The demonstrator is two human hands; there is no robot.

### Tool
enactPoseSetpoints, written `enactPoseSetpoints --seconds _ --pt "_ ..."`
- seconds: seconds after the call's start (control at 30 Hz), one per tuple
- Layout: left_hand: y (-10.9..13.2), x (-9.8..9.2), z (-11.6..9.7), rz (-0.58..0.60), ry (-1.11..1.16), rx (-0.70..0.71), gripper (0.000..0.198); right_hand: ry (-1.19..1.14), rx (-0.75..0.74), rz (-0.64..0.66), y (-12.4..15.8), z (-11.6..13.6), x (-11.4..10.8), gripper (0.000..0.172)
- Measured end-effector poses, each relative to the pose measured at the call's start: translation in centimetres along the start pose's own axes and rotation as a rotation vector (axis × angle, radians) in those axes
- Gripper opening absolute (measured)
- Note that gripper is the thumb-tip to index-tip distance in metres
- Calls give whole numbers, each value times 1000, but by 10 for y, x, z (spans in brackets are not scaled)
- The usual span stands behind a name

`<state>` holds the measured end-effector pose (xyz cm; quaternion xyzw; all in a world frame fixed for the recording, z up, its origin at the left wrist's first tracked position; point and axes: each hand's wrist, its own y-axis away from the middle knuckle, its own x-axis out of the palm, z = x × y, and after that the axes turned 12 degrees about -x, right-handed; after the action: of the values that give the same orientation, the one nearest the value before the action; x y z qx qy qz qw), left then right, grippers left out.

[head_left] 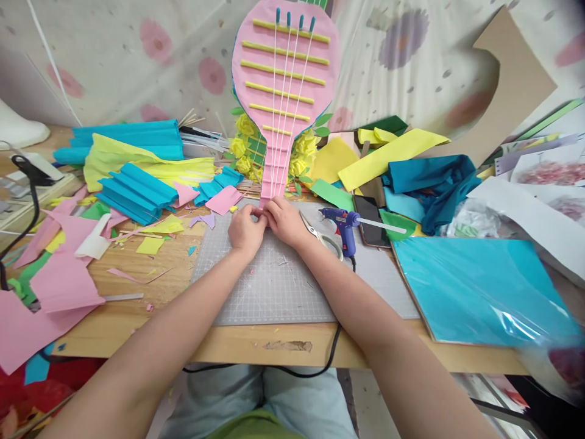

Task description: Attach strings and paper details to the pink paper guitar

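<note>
A pink paper lute leans upright against the back wall, its round body up and its narrow neck pointing down toward me. Yellow bars cross it, and several white strings run along it from blue pegs at the top. At the lower end of the neck, my left hand is closed with thumb and fingers pinched together. My right hand meets it there, its fingers also closed on the neck's tip. My fingers cover that tip. Both hands are over a grey cutting mat.
Right of my hands lie scissors, a blue glue gun and a phone. A blue paper pack is farther right. Pink scraps and blue crepe paper cover the left. Yellow paper roses stand behind the lute.
</note>
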<state>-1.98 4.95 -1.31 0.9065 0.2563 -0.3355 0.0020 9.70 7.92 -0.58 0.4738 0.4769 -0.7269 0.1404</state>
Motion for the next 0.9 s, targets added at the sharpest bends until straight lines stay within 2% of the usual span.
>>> enactPoseSetpoints --seconds 0.07,0.17,0.27,0.37,0.53,0.7,0.9 --pt "-1 2 1 -20 -10 18 3 -26 25 -8 0 0 1 19" --pt "-3 5 3 12 51 22 8 -58 51 2 -1 -1 1 19" --pt "-6 7 5 39 159 8 23 -76 64 28 -3 -1 -1 19" --pt "-5 6 6 17 168 20 33 -72 67 49 -4 0 -3 20" --pt "-4 4 5 -31 85 45 22 -72 97 56 -4 1 -3 17" --pt "-4 3 6 17 96 49 11 -125 125 9 -5 -2 -1 12" --pt "-4 4 6 31 122 77 10 -132 159 -16 -5 1 -1 8"
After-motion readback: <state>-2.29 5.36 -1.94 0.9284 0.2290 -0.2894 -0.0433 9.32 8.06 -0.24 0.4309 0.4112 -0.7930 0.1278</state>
